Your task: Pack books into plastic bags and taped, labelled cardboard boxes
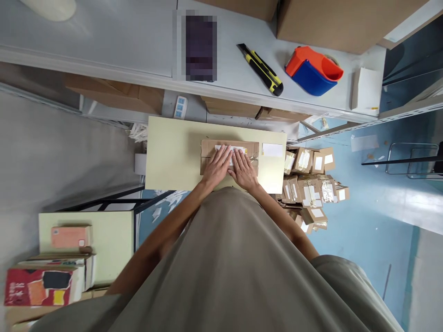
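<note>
A brown cardboard box [207, 150] lies on the pale yellow table [173, 154] right in front of me. On its top is a white label [221, 148], partly covered by my fingers. My left hand [218, 167] rests flat on the label's left part, fingers stretched out. Beside it my right hand [244, 169] lies flat on the right part, also with straight fingers. Neither hand grips anything. To the right of the box, a second white label [272, 150] lies on the table.
On the grey shelf [138, 55] beyond are a yellow-black utility knife [262, 69], a red-blue tape dispenser [313, 71] and a white stack [367, 90]. Packed cartons [308, 184] are piled on the floor at right. Books [44, 283] stand at lower left.
</note>
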The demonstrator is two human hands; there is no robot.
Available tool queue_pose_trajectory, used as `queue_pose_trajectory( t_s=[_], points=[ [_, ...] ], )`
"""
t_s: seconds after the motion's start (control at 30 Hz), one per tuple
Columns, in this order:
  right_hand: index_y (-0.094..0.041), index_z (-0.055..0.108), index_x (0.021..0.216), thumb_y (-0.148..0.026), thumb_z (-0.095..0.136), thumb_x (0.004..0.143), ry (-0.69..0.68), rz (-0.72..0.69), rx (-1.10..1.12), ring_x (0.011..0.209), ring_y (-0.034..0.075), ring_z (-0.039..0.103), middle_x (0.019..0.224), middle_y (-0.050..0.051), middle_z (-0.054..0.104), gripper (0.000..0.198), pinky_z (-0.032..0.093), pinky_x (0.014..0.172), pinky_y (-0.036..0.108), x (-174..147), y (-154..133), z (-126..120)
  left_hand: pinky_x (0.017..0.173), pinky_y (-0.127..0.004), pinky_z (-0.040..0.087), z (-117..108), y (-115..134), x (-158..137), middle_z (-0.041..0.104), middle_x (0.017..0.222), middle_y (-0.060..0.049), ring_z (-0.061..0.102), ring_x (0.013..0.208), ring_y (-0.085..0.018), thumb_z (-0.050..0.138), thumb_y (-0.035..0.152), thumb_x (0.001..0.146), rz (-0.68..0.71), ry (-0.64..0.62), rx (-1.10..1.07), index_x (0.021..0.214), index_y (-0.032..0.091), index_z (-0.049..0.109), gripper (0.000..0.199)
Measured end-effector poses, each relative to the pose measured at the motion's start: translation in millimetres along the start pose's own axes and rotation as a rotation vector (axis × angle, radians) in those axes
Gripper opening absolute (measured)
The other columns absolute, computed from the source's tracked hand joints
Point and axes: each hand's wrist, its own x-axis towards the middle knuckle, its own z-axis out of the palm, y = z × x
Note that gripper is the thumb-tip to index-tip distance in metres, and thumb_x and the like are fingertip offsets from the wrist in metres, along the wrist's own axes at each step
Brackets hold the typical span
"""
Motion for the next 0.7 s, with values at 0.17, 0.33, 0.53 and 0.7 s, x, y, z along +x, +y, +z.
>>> queue_pose_trajectory(
  t_s=[0.17, 0.33, 0.53, 0.7],
  points=[
    [-0.009, 0.027, 0.185, -0.062, 0.036, 0.120, -0.032, -0.020, -0.059, 0.183, 0.032, 0.017, 0.193, 0.016, 0.025, 0.085, 0.011, 0.150, 0.053, -1, 10, -4, 0.148, -0.064, 0.017, -12, -19, -6, 0.039, 0.187, -0.015, 0.031, 0.178, -0.037, 0.047, 0.046, 0.114, 0.091, -0.130, 0.016, 0.181, 0.019, 0.044, 0.072],
    [-0.008, 0.028, 0.185, -0.058, 0.037, 0.121, -0.009, 0.013, -0.030, 0.183, 0.033, 0.018, 0.193, 0.016, 0.024, 0.082, 0.009, 0.151, 0.056, -6, 19, -9, 0.148, -0.066, 0.015, -23, -32, -22, 0.038, 0.187, -0.015, 0.030, 0.178, -0.040, 0.055, 0.054, 0.112, 0.089, -0.152, 0.044, 0.181, 0.019, 0.045, 0.078],
    [-0.010, 0.025, 0.187, -0.051, 0.035, 0.122, -0.001, 0.022, -0.038, 0.183, 0.031, 0.017, 0.193, 0.015, 0.024, 0.076, 0.013, 0.150, 0.055, -1, 4, 7, 0.145, -0.076, 0.011, -17, -18, -27, 0.036, 0.189, -0.013, 0.024, 0.179, -0.043, 0.060, 0.049, 0.111, 0.049, -0.138, 0.092, 0.177, 0.028, 0.051, 0.070],
    [-0.012, 0.029, 0.186, -0.049, 0.038, 0.122, -0.049, -0.031, -0.058, 0.182, 0.028, 0.020, 0.193, 0.012, 0.025, 0.074, 0.015, 0.150, 0.052, -2, 6, 7, 0.144, -0.077, 0.012, -20, -22, -30, 0.039, 0.187, -0.014, 0.025, 0.178, -0.045, 0.061, 0.051, 0.111, 0.076, -0.146, 0.079, 0.177, 0.027, 0.052, 0.071]
  ],
)
